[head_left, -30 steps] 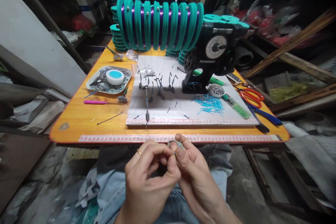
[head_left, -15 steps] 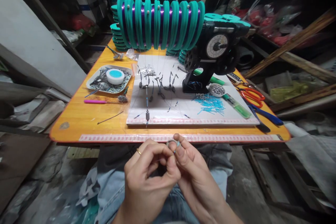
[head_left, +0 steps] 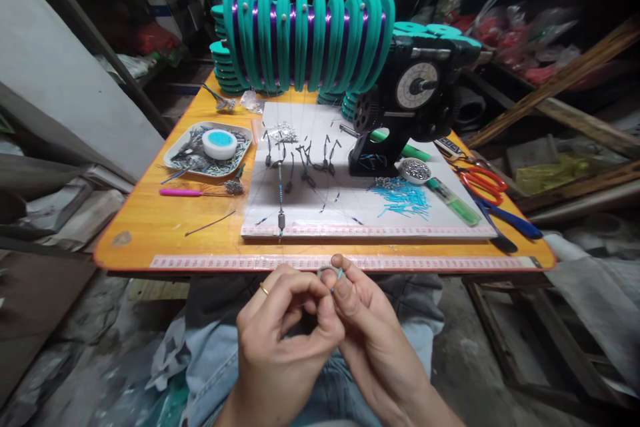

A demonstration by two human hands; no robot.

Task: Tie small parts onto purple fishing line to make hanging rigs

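Observation:
My left hand point(head_left: 280, 340) and my right hand point(head_left: 370, 330) meet over my lap, just below the front edge of the orange table point(head_left: 150, 223). Both are closed in a pinch, fingertips touching. Between them is a small loop of thin clear line point(head_left: 327, 271) with a tiny blue tube on it. My left hand wears a ring. On the white board point(head_left: 440, 217) lie several dark rigged pieces point(head_left: 300, 163) and a pile of blue tubes point(head_left: 403, 199).
A row of teal spools with purple line point(head_left: 305, 40) stands at the back beside a black winding machine point(head_left: 407, 103). A tray with a white-blue tape roll point(head_left: 219, 145) sits left; a pink-handled tool point(head_left: 183, 193), green lighter point(head_left: 453, 202), orange scissors point(head_left: 483, 183) and blue pliers point(head_left: 510, 221) lie around.
My hands stay pinched together in the same place; the fingertips shift only slightly on the loop. The view tilts a little.

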